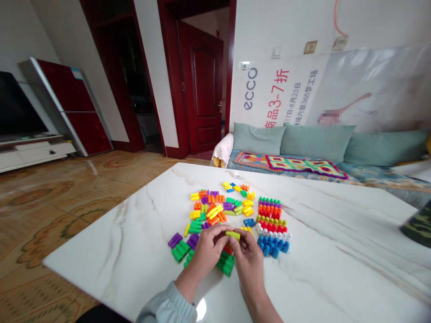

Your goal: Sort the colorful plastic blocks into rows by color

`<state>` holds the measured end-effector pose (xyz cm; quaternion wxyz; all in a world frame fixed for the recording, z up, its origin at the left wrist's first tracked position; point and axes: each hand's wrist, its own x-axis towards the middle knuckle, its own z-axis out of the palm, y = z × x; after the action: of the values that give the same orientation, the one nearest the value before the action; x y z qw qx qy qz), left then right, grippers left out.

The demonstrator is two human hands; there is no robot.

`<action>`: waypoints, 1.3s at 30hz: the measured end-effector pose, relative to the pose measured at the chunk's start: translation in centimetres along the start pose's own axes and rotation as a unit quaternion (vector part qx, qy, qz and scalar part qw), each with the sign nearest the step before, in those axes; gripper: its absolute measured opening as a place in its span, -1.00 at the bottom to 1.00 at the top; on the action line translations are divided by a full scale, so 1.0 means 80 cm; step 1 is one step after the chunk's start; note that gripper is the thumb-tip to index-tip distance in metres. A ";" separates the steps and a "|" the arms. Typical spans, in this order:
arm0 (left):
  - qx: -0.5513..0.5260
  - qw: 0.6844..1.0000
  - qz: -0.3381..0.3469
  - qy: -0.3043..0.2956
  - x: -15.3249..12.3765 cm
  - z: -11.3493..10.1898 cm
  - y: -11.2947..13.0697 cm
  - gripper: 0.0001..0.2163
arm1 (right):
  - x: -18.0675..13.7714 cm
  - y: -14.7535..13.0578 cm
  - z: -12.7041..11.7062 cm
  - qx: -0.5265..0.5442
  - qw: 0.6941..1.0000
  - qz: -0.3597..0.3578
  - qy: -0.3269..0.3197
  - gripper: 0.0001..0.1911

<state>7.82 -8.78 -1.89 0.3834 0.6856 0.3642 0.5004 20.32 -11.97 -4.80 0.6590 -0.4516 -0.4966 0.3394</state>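
Left hand [209, 246] and right hand [250, 258] pinching lime piece [233, 234], partly hiding green pieces [227, 264], blue pieces [272, 246] nearby

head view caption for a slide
Left hand and right hand hold a yellow-green piece over a white table bearing colourful pieces.

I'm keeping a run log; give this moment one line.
left hand: holding yellow-green piece; right hand: same piece; nearby: blue pieces, white table

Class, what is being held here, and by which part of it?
A small yellow-green, plastic-looking cylinder: the left hand grips its left end, the right hand its right end.
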 end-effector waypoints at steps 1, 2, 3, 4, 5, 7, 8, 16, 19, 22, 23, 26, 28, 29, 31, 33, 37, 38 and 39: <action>-0.015 1.000 -0.017 -0.003 0.000 0.001 -0.001 -0.80 | 0.000 0.001 0.000 0.000 1.000 0.002 0.000 -0.70; -0.031 0.999 -0.035 -0.005 0.000 0.001 -0.001 -0.81 | 0.000 0.001 0.000 0.003 1.000 0.007 -0.001 -0.70; -0.045 0.998 -0.052 -0.007 0.000 0.001 -0.003 -0.81 | 0.000 0.000 0.000 0.011 1.000 0.014 -0.002 -0.70; -0.056 0.996 -0.066 -0.008 0.000 0.001 -0.004 -0.82 | 0.000 -0.001 0.001 0.020 1.000 0.021 -0.003 -0.70; -0.064 0.995 -0.076 -0.010 0.000 0.001 -0.006 -0.82 | 0.000 -0.003 0.001 0.027 0.999 0.026 -0.003 -0.70; -0.071 0.994 -0.087 -0.013 -0.001 0.001 -0.009 -0.82 | -0.001 -0.006 0.001 0.033 0.999 0.029 -0.002 -0.70; -0.070 0.993 -0.089 -0.015 -0.002 0.000 -0.010 -0.82 | -0.001 -0.007 0.002 0.031 0.999 0.028 0.000 -0.70; -0.054 0.995 -0.082 -0.006 -0.002 0.000 -0.011 -0.87 | -0.001 -0.001 0.000 -0.020 1.000 0.009 0.015 -0.71; -0.067 0.993 -0.096 0.006 -0.002 0.001 -0.010 -0.89 | -0.001 0.000 0.000 -0.043 0.999 -0.010 0.011 -0.73; -0.076 0.992 -0.100 0.009 -0.002 0.002 -0.009 -0.89 | 0.000 -0.001 -0.001 -0.055 0.998 -0.012 0.010 -0.73; -0.076 0.992 -0.099 0.007 -0.002 0.001 -0.010 -0.89 | 0.000 -0.002 -0.001 -0.054 0.998 -0.009 0.009 -0.72; -0.064 0.994 -0.092 0.004 -0.002 -0.001 -0.011 -0.87 | -0.001 -0.004 -0.001 -0.045 0.999 0.002 0.008 -0.70; -0.049 0.995 -0.084 0.008 0.000 -0.002 -0.010 -0.86 | -0.001 -0.006 0.000 -0.041 0.999 0.004 0.004 -0.69; -0.041 0.996 -0.080 0.012 0.001 -0.003 -0.009 -0.85 | -0.002 -0.007 0.000 -0.043 0.999 0.004 0.002 -0.69; -0.024 0.997 -0.075 0.017 0.002 -0.004 -0.007 -0.84 | -0.003 -0.009 0.001 -0.050 0.999 0.003 -0.004 -0.70; -0.010 0.997 -0.070 0.020 0.003 -0.004 -0.005 -0.85 | -0.003 -0.012 0.001 -0.060 0.998 0.004 -0.003 -0.70; 0.009 0.998 -0.057 0.016 0.002 -0.004 -0.001 -0.85 | -0.004 -0.014 0.001 -0.082 0.997 0.000 0.005 -0.71; 0.011 0.998 -0.056 0.014 0.001 -0.004 0.000 -0.83 | -0.005 -0.014 0.001 -0.086 0.996 -0.001 0.002 -0.72; 0.013 0.998 -0.057 0.013 0.001 -0.004 0.000 -0.82 | -0.006 -0.013 0.001 -0.087 0.996 -0.001 -0.004 -0.72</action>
<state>7.53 -8.65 -1.81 0.3976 0.6619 0.4137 0.4824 20.14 -12.75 -3.95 0.6157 -0.5052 -0.5275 0.2957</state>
